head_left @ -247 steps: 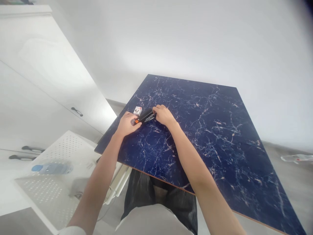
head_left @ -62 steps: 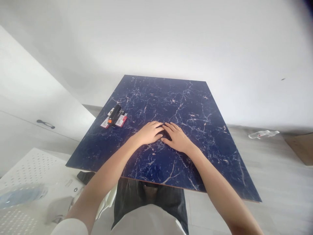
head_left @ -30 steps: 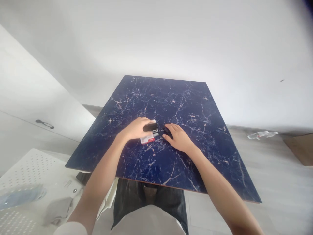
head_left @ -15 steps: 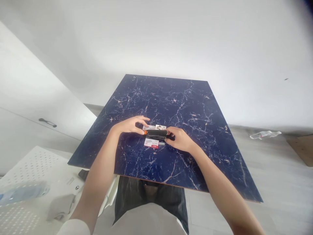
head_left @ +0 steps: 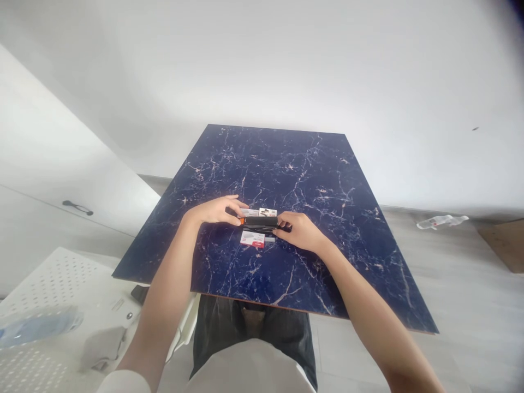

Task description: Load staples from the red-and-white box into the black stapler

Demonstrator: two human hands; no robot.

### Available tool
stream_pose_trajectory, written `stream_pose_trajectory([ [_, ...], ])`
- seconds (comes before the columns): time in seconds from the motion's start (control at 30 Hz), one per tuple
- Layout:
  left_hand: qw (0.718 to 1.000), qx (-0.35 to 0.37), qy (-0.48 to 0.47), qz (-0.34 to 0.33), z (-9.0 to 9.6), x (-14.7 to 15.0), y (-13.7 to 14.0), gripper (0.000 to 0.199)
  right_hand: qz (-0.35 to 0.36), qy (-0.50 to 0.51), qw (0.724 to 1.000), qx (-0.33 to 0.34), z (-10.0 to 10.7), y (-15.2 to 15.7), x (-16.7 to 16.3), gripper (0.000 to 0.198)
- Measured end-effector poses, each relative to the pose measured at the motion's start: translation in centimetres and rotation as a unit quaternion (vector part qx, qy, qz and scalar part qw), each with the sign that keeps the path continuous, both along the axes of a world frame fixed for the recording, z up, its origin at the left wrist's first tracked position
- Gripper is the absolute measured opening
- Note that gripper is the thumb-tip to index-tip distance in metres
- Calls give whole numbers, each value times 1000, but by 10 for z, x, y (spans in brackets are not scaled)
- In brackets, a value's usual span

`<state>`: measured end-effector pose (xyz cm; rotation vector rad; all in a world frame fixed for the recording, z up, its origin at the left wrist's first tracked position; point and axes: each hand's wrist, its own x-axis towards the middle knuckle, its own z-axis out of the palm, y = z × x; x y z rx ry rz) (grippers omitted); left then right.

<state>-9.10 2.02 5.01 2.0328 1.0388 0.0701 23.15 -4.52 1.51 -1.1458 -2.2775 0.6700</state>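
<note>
A long black stapler with an orange end lies crosswise on the dark blue marbled table. At its orange left end, my left hand holds it with thumb and fingers, the forefinger reaching over the far side. My right hand pinches the right end, its fingers bent around it. On the near side lies a small white and red box, with a short grey strip beside it. Beyond the stapler is a white box with a dark picture, partly covered.
A white perforated surface at lower left bears a plastic bottle and a grey item. White cabinet fronts with a dark handle stand left. On the floor at right are a clear bottle and a brown board.
Both hands keep their hold on the stapler with barely any movement; the right fingers shift slightly left. The whole view has moved a little.
</note>
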Motion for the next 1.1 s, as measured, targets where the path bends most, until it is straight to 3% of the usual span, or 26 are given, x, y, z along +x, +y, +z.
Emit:
stream_pose_trajectory([
  [0.8,1000,2,-14,5,0,2,-1,26,-2,-7,1000,-7,1,1,3,10],
  [0.9,1000,4,-19,3,-1,1,-1,28,-10,-30,999,-3,8,2,15,3],
  [1.1,1000,3,-11,10,2,1,-3,30,-37,-76,996,-43,26,6,51,9],
])
